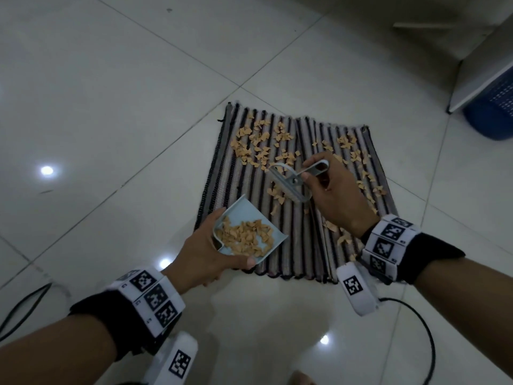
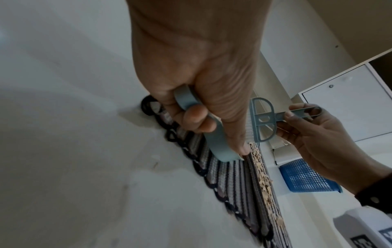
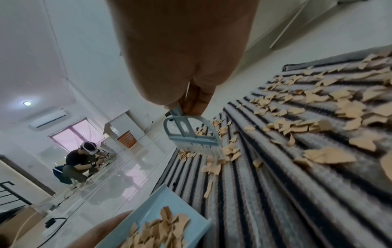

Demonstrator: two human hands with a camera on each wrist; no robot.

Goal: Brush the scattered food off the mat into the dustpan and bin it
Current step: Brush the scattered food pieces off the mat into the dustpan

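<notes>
Pale blue plastic, the dustpan sat in the left hand, whose fingers were curled round its handle and whose thumb lay along its near edge. A heap of tan food pieces lay inside the dustpan, which was held over the near left corner of the striped woven mat on the white tiled floor.

Just beyond and to the right of that hand, the right hand pinched the slotted handle of a small grey-blue hand brush between thumb and fingers. The brush head pointed away from the right hand toward the left, its bristles down on the mat among loose pieces in the right wrist view.

More scattered food pieces covered the mat beyond both hands, thickest at the far left, with a thinner trail running down the mat's right side past the right wrist.

Far off to the right of the right hand stood a blue mesh bin beside a white cabinet. In the right wrist view, another person crouched on the floor well beyond the mat.
</notes>
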